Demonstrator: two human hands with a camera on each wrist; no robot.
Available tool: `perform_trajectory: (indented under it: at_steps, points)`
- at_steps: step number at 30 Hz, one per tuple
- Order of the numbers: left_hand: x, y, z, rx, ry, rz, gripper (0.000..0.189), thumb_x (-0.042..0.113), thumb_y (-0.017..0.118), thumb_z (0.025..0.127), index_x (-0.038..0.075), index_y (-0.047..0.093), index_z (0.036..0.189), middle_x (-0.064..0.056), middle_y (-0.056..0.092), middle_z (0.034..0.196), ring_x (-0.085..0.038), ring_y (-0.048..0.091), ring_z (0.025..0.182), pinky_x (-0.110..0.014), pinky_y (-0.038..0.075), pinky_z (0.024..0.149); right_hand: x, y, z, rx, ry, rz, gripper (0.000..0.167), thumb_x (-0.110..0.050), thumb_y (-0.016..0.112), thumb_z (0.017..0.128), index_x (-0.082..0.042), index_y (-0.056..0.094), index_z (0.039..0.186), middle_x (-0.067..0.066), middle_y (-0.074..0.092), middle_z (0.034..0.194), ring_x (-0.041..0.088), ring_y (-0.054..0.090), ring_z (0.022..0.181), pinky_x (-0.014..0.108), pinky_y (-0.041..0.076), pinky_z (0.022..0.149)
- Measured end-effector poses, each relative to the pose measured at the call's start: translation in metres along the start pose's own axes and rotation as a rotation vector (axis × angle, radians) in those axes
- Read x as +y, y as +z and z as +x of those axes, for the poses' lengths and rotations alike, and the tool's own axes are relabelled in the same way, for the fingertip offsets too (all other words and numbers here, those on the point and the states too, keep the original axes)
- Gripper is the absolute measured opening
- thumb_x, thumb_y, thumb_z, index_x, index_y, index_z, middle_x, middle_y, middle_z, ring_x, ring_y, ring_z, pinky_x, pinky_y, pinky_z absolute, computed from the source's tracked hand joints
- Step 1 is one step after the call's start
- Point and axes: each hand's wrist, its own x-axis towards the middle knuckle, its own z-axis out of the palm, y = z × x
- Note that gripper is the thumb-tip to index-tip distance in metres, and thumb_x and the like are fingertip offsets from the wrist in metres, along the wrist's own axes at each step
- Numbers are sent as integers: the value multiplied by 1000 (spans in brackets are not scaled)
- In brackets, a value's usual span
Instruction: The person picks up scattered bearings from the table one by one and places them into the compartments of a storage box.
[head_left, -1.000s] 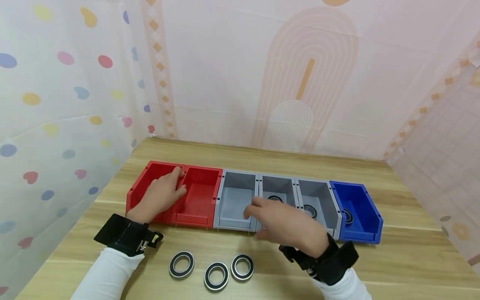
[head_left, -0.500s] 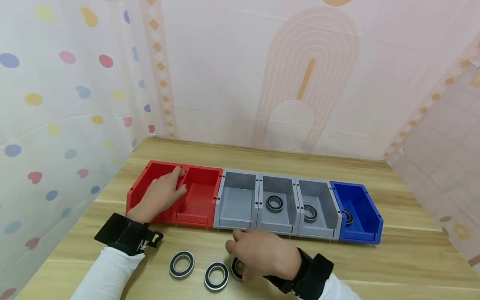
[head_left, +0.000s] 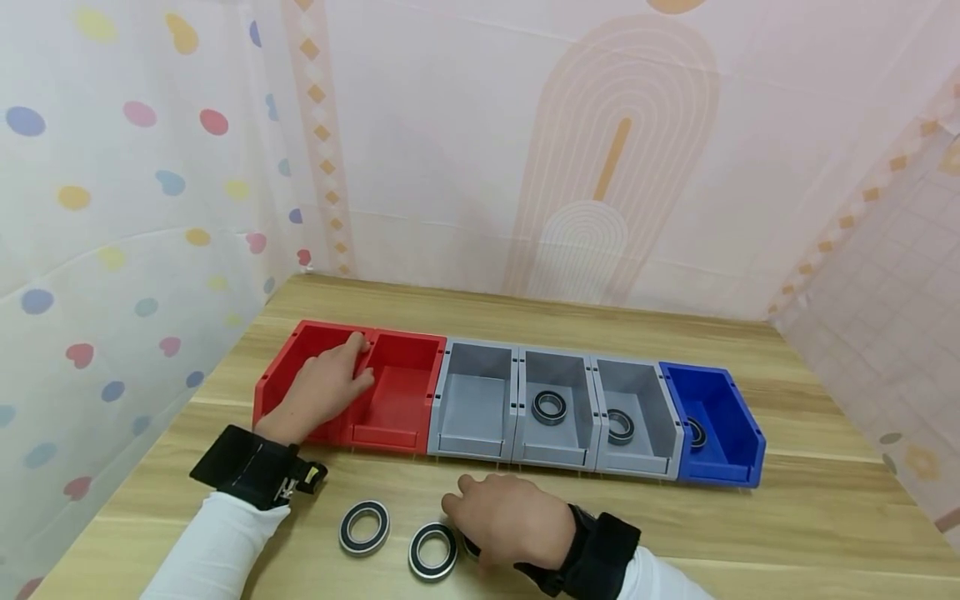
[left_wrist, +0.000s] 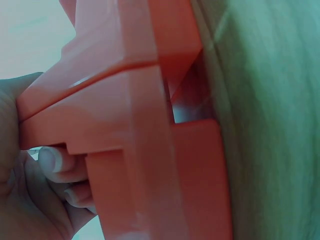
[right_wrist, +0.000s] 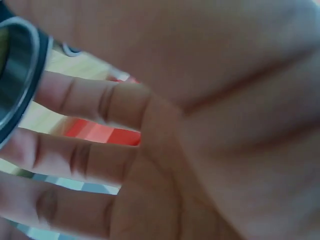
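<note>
Head view: my right hand point(head_left: 512, 521) has dropped from the grey bins point(head_left: 474, 404) and pinches a bearing point(right_wrist: 21, 72), so another pickup seems begun; my left hand point(head_left: 318, 390) grips the red bins point(head_left: 401, 392).

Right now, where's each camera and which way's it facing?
Head: worn on head, faces forward and down over table; left hand, right hand, sleeves show.
Left wrist: worn there, faces red bins, table; left hand shows.
Right wrist: worn there, faces palm and fingers, ring beside them.
Head and left wrist share red bins, left hand.
</note>
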Motion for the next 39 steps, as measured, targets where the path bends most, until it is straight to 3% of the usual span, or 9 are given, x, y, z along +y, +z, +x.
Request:
perform_trajectory:
  at_steps: [8,14,22,32,39]
  points:
    - [-1,-1,-1,0,5,-9,46,16,70,82,1,44,118,-14,63,94,-16,53,56,-32,53,55,1,2,4,-22,-52,29,41,-23,84,72,-20,62,106,-8,53,87,7,46,65,19,41,56]
    - [0,0,-2,4,1,-6,46,16,70,82,2,44,118,-13,64,93,-16,53,56,-33,54,56,1,2,4,8,-68,-24,40,-25,84,71,-20,61,103,-8,51,86,6,44,63,19,39,55]
    - [-1,1,0,3,9,-4,46,16,69,83,2,44,118,-12,63,90,-16,53,55,-31,53,55,5,-8,3,0,-61,-18,49,-29,86,69,-19,58,108,-9,50,90,6,46,66,19,41,59]
    - [-2,1,-1,6,16,-9,44,16,69,83,2,44,115,-10,62,85,-15,51,53,-29,51,53,13,-34,0,82,-24,79,47,-28,81,75,-16,57,114,-8,50,96,7,48,70,20,44,60]
    - [-3,1,1,7,17,-3,43,16,69,83,2,44,115,-7,60,81,-16,51,54,-29,51,53,21,-45,0,171,-13,94,42,-26,83,74,-16,56,105,-8,47,87,5,48,68,18,41,58]
